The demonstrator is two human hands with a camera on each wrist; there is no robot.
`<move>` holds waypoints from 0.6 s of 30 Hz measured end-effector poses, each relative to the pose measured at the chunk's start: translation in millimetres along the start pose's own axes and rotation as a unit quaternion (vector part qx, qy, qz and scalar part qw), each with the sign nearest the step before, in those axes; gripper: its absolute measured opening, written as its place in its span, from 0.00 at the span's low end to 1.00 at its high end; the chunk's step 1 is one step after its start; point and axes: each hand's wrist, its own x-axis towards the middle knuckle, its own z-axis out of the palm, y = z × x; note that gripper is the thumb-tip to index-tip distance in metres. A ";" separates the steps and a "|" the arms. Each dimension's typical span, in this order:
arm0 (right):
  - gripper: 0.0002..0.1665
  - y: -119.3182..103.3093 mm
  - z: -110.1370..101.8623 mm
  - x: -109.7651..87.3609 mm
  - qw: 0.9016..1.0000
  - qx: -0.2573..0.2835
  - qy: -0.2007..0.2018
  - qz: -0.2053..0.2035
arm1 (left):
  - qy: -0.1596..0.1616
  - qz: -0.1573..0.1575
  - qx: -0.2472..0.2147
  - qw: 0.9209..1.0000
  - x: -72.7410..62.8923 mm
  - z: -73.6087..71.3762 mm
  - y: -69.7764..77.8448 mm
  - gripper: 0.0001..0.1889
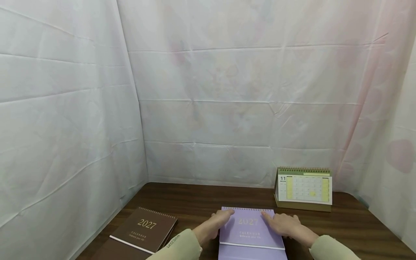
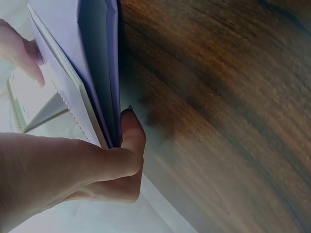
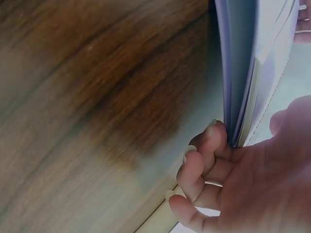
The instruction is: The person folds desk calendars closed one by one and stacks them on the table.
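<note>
A purple 2027 desk calendar (image 1: 250,228) lies on the table in front of me, its spiral binding at the far edge and a white band across the lower cover. My left hand (image 1: 215,223) grips its left side, thumb on the cover near the spiral. In the left wrist view the bent fingers (image 2: 131,136) reach round the edge of the folded base. My right hand (image 1: 286,224) holds the opposite side, thumb on the cover. The right wrist view has its fingers (image 3: 194,170) curled by the base's edge. Part of the base is cut off by the head view's lower border.
A brown 2027 desk calendar (image 1: 139,229) with a white band lies at an angle on the left. Behind the right hand stands a green desk calendar (image 1: 304,189) showing month 11. White cloth (image 1: 208,108) hangs round the dark wooden table (image 1: 208,196).
</note>
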 end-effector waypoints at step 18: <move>0.47 5.6 7.5 6.1 0.999 -0.043 0.009 -0.013 | 0.006 -0.007 0.007 1.000 6.5 3.6 -5.8 0.35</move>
